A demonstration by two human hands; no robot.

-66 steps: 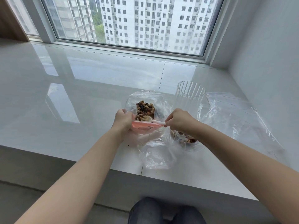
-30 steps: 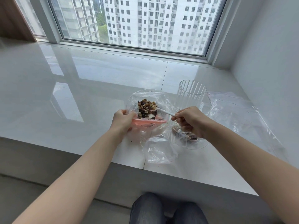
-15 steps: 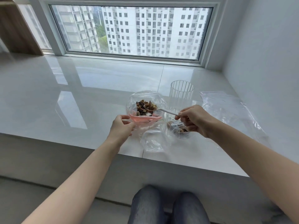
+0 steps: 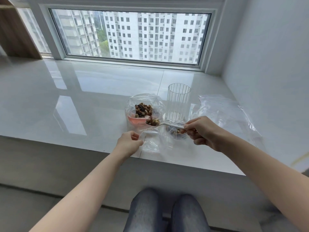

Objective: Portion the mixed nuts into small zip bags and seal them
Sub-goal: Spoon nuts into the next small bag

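Observation:
A clear bag of mixed nuts with a pink zip strip lies open on the white sill. My right hand grips a white spoon whose bowl, loaded with nuts, hovers just in front of that bag's mouth. My left hand pinches the edge of a small empty zip bag near the sill's front edge. Under my right hand lies another small clear bag with some nuts in it, partly hidden.
A ribbed clear glass stands upright just behind my right hand. Large clear plastic bags lie flat to the right, near the white wall. The sill's front edge runs below my hands, with my knees beneath it.
My left hand let go of the pink-zip bag and took the small empty bag's edge. My right hand drew the spoon out of the nut bag, loaded. The camera tilted back.

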